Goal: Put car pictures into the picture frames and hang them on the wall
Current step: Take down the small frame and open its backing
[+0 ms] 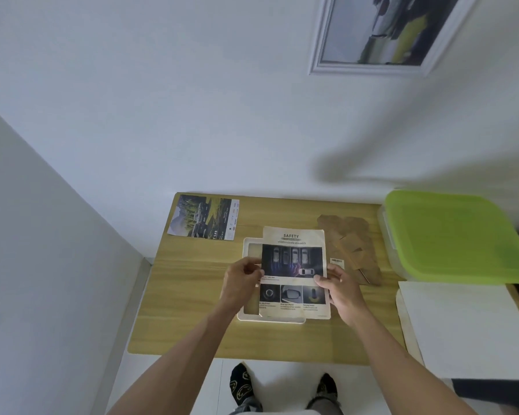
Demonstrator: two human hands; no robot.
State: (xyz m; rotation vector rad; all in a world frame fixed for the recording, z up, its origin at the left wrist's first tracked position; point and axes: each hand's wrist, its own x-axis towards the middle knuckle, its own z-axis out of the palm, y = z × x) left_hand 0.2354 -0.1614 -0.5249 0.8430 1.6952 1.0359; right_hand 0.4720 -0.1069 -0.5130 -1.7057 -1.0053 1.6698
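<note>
A car picture point(294, 265), a sheet headed "SAFETY" with parked cars seen from above, lies over a white picture frame point(246, 244) on the wooden table point(192, 310). The sheet overhangs the frame at the top and right. My left hand point(241, 284) pinches the sheet's left edge. My right hand point(340, 290) grips its right edge. A second car picture point(204, 217) lies flat at the table's far left corner. A framed picture point(381, 34) hangs on the wall above.
A brown backing board point(354, 244) lies to the right of the frame, with a small label point(337, 261) beside it. A clear box with a green lid point(450, 235) stands at the right. A white cloth or board point(462, 327) lies in front of it.
</note>
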